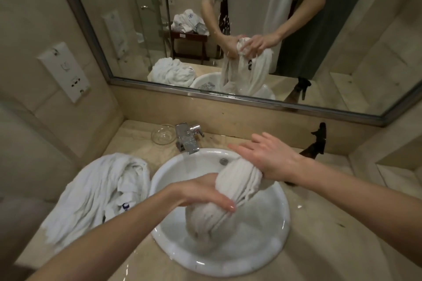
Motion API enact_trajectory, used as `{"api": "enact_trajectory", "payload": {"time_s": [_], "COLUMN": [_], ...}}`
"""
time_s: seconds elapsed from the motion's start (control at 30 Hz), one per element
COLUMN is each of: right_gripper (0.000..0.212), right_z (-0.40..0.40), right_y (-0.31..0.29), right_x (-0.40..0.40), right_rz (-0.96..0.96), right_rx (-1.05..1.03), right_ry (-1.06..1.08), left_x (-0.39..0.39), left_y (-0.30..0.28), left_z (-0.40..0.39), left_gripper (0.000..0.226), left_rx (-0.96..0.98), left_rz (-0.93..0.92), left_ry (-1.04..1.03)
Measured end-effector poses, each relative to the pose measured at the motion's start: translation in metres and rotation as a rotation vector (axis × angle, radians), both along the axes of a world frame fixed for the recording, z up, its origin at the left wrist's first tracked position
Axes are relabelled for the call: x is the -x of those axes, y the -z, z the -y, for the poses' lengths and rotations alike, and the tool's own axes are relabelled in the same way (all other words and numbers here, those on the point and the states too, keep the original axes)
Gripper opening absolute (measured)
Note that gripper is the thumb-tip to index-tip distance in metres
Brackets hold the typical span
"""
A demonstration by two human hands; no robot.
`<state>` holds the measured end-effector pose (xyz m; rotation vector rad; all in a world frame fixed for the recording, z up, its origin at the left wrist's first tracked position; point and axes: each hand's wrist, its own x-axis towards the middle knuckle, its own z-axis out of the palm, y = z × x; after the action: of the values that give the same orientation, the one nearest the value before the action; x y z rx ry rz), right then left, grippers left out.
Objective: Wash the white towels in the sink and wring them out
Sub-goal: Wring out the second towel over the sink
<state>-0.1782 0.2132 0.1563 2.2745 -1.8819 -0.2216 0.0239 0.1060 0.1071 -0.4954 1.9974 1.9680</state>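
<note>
Head view: towel (230, 191) between hands (228, 178).

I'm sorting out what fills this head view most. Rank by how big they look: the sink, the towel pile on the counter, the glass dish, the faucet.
1. Sink
2. Towel pile, nearly as large but nearer the frame's edge, so distortion makes this unsure
3. and 4. Faucet and glass dish look alike; I would not rank them

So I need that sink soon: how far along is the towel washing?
One white towel is in hand over the sink, bunched between the left hand and right hand, apparently mid-wring. The towel pile on the counter left of the basin lies bunched; whether it is washed or waiting, I cannot tell.
</note>
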Motion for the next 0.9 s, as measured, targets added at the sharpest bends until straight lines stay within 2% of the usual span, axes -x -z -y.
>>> {"api": "enact_trajectory", "payload": {"time_s": [0.1,0.17,0.27,0.33,0.43,0.63,0.77,0.9], "right_gripper": [0.054,0.037,0.032,0.042,0.057,0.069,0.056,0.054], "right_z": [0.0,0.001,0.0,-0.002,-0.006,-0.014,-0.015,-0.014], "right_y": [0.006,0.008,0.021,0.03,0.041,0.046,0.052,0.057], "right_x": [-0.005,-0.011,-0.014,-0.018,-0.026,-0.062,-0.081,-0.088], "right_rz": [0.11,0.238,0.448,0.639,1.015,1.68,1.941,1.985], "right_rx": [-0.161,-0.262,-0.447,-0.538,-0.494,-0.197,-0.062,0.023], "right_ry": [0.187,0.264,0.37,0.477,0.637,0.782,0.86,0.957], "left_x": [0.002,0.004,0.007,0.011,0.014,0.015,0.018,0.02], "left_y": [-0.021,-0.032,-0.037,-0.034,-0.029,-0.007,0.008,0.02], "left_z": [0.008,0.01,0.01,0.016,0.031,0.041,0.038,0.032], "left_gripper": [0.091,0.09,0.082,0.074,0.068,0.074,0.073,0.061], "left_rx": [0.326,0.655,1.265,1.439,1.529,1.524,1.519,1.493], "left_rz": [-0.005,0.017,0.063,0.032,0.007,-0.071,-0.15,-0.234], "left_ry": [0.073,0.108,0.183,0.26,0.291,0.098,-0.019,-0.155]}}
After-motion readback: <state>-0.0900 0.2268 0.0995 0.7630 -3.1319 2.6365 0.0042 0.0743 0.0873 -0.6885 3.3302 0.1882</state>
